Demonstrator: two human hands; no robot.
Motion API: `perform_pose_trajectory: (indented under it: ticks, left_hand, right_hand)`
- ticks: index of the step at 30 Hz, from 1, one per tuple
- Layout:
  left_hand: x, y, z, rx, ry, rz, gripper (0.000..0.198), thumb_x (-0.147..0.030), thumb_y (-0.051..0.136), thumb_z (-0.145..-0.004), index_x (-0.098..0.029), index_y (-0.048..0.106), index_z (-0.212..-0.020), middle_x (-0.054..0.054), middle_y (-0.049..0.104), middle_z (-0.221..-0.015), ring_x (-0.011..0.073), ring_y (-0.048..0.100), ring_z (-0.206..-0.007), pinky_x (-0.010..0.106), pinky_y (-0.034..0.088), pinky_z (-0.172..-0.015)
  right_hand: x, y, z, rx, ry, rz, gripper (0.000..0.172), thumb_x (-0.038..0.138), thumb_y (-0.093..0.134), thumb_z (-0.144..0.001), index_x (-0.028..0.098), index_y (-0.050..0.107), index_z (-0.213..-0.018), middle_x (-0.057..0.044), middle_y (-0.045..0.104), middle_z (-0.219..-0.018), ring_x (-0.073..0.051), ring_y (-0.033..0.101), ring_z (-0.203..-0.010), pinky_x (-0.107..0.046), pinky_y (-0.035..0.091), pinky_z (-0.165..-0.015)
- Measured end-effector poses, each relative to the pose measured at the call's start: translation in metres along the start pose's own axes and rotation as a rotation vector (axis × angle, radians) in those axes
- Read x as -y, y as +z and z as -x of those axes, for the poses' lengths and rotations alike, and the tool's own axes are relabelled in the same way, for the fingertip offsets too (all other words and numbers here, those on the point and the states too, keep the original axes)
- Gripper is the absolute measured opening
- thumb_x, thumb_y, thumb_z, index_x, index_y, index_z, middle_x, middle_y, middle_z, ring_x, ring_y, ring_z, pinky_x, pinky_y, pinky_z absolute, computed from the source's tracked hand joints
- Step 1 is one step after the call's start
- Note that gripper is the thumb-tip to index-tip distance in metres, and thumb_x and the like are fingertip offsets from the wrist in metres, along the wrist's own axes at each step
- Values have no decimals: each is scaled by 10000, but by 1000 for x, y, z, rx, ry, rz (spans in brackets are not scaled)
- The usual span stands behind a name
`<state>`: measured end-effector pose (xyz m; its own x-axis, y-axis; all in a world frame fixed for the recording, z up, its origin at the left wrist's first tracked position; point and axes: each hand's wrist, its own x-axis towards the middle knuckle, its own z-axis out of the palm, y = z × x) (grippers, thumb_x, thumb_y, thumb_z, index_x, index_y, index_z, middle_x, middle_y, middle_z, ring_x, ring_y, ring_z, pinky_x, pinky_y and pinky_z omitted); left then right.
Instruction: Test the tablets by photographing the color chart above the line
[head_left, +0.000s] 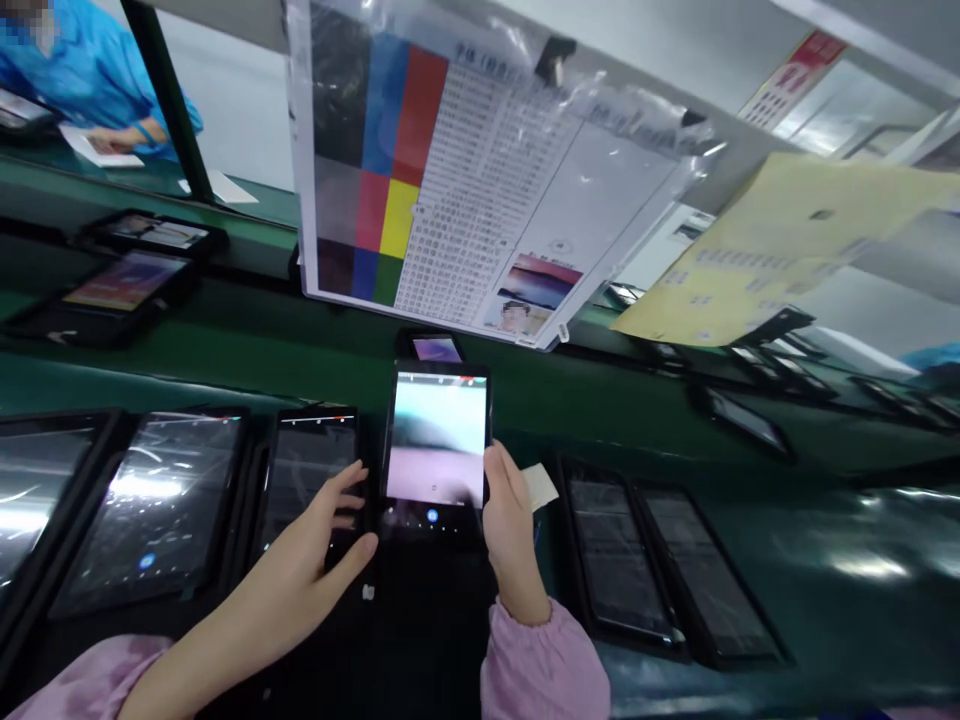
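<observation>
A black tablet [437, 440] with a lit, blurry pale screen stands upright in front of me. My right hand [510, 520] grips its right edge, thumb on the screen's lower corner. My left hand [330, 545] is at the tablet's lower left corner, fingers spread and curled against it and over a dark tablet [307, 470] lying beside it. Pink sleeves cover both my wrists. Above hangs a plastic-covered test chart [465, 170] with coloured squares, dense text and a small photo.
Several dark tablets lie in a row on the green bench [825, 570], left [150, 500] and right [660, 570] of my hands. More lit tablets [124, 285] sit on the far belt. A yellow sheet [787, 250] hangs at right. A person in blue [90, 70] works at the far left.
</observation>
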<state>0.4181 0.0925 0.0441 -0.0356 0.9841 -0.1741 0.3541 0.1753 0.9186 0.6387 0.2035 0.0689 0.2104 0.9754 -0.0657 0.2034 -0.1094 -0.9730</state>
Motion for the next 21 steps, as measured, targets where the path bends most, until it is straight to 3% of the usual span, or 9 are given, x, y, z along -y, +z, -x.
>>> perform_pose_trajectory:
  ticks: [3,6,8,11,16,21]
  left_hand:
    - [-30,-10,0,-152,234,-2,765,-524,590,-1023,-354,214,-1667,135,590,-1517,263,699,-1232,433,625,-995]
    - [-56,-13,1,-411,524,-91,892,-425,664,-999,-338,124,-1704,160,532,-1563,270,700,-1226,340,651,-863]
    - [-65,-13,2,-568,641,-203,904,-403,675,-988,-278,149,-1713,176,517,-1554,297,661,-1295,353,642,-914]
    - [-70,-14,3,-721,698,-331,844,-418,668,-980,-180,263,-1681,188,526,-1504,326,584,-1372,366,622,-952]
    - [-73,-16,2,-776,711,-398,798,-407,660,-982,-115,320,-1642,195,463,-1512,306,489,-1424,360,554,-1050]
    - [-75,-16,0,-773,717,-409,855,-415,683,-973,-94,282,-1658,177,486,-1472,270,501,-1383,323,512,-1081]
  right_hand:
    - [42,12,9,27,-235,-152,686,756,579,-972,190,756,-1317,-114,716,-1407,-323,608,-1398,-425,526,-1159]
    - [74,26,20,102,-446,-343,547,657,573,-1043,196,784,-1249,-106,782,-1235,-324,673,-1301,-412,606,-1029]
    - [83,33,26,132,-500,-424,499,618,545,-1073,212,793,-1221,-97,799,-1130,-321,717,-1212,-410,636,-947]
    - [83,38,33,173,-543,-513,474,595,525,-1093,227,793,-1222,-91,799,-1026,-315,757,-1070,-395,652,-812]
    - [74,38,36,204,-579,-567,417,555,531,-1111,247,798,-1200,-66,786,-924,-261,756,-875,-321,591,-629]
    - [64,40,32,131,-581,-559,379,530,551,-1107,263,755,-1285,-74,790,-1002,-300,746,-1040,-325,597,-629]
